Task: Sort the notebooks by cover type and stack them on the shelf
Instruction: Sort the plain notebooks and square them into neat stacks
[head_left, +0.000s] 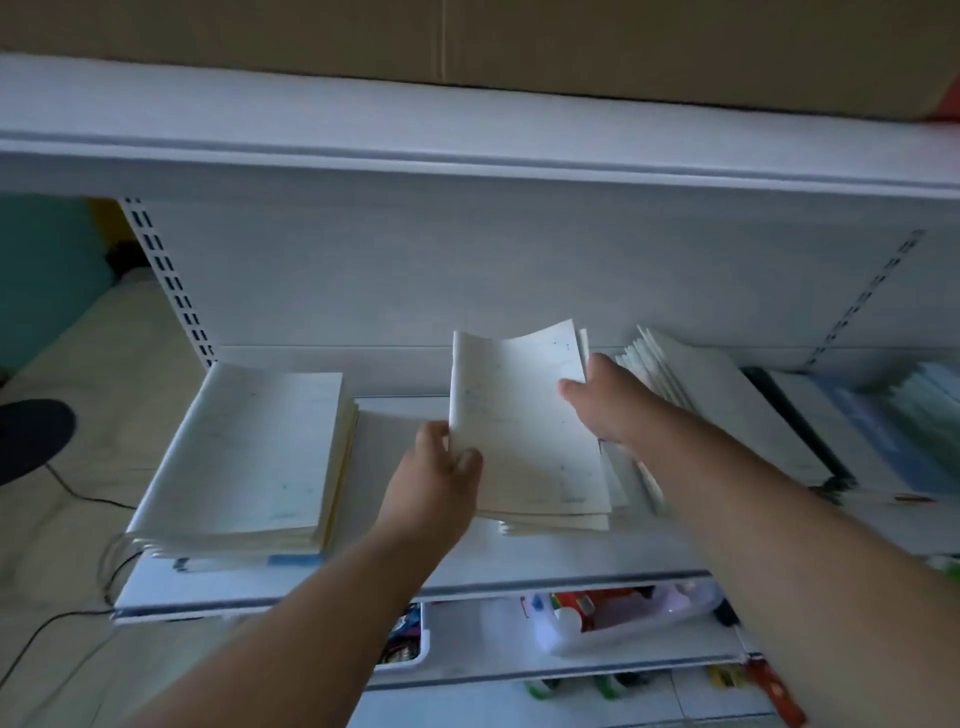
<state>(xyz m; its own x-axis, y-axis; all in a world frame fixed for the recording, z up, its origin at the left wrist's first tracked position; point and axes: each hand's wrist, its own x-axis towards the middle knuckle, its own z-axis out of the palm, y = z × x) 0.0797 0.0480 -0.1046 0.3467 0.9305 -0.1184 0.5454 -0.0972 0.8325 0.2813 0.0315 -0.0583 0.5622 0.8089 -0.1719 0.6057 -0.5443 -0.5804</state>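
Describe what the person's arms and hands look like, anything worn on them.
Both forearms are bare as far as the picture shows: no sleeves in view. The left hand and right hand wear no gloves, and no watch, ring or bracelet shows.

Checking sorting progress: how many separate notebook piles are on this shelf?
3. A left pile lies flat; a middle pile sits under the notebook both hands hold; a right batch leans behind the right hand. More may be hidden further right.
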